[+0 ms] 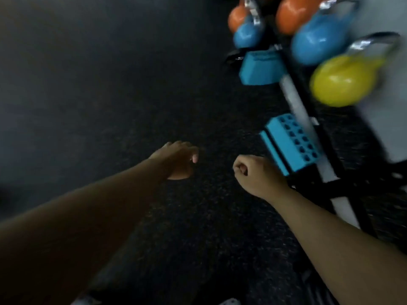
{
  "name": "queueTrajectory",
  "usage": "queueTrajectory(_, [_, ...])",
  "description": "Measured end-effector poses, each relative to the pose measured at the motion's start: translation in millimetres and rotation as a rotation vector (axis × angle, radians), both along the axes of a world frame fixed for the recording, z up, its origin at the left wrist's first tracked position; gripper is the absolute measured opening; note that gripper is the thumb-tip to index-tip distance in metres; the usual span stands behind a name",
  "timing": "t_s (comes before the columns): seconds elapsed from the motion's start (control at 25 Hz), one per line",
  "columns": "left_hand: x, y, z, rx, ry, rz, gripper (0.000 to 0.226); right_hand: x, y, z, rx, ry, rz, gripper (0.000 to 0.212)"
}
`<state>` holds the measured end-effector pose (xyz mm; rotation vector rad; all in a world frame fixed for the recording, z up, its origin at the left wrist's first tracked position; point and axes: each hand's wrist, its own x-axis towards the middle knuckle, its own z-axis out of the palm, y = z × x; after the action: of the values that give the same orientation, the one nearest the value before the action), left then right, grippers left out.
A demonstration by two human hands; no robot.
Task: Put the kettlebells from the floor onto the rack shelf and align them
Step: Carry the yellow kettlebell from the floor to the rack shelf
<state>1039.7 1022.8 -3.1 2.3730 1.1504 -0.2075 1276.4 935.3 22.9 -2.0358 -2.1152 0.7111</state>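
I see kettlebells (343, 81) racked far right, none on the floor (110, 84); my left hand (179, 160) relaxed, right hand (253, 172) clenched, both empty.

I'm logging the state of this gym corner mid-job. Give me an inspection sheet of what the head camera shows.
Surface: dark speckled floor; no kettlebell seen on it.
Job's things: yellow kettlebell, large blue kettlebell, small blue kettlebell and two orange ones on the rack; frame blurred.
Clutter: two blue blocks by the rack's base.
Hands: left hand loosely curled, holding nothing; right hand in a fist, holding nothing.
Cables: nothing seen.
Surroundings: pale wall behind the rack.
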Motion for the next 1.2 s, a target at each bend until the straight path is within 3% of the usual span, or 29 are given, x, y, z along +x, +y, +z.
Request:
queueTrajectory(0.2, [-278.2, -9.2, -37.7, -0.015, 0.039, 0.294, 0.032, -259.8, 63.3, -33.8, -0.040, 0.016, 0.291, 0.006])
queueTrajectory(0.4, [-548.0, -57.7, -34.2, -0.001, 0.122, 0.619, 0.033, -524.8, 90.6, -48.0, -0.109, 0.045, 0.460, 0.006])
queueTrajectory(0.56, [-716.2, -81.8, -32.6, 0.010, 0.232, 0.815, 0.034, -692.4, 107.7, -62.9, -0.097, 0.078, 0.625, 0.006])
queueTrajectory(0.76, [-835.3, -71.3, -33.2, -0.005, 0.382, 0.847, 0.035, -820.5, 140.5, -79.7, -0.155, 0.121, 0.663, 0.005])
queueTrajectory(0.96, [-937.7, -6.0, -44.8, 0.020, 0.488, 0.744, 0.038, -918.8, 187.7, -110.9, -0.309, 0.146, 0.562, 0.005])
queueTrajectory(1.2, [-1043.9, 60.3, -122.2, 0.019, 0.613, 0.571, 0.070, -1016.8, 209.5, -184.9, -0.436, 0.193, 0.487, 0.003])
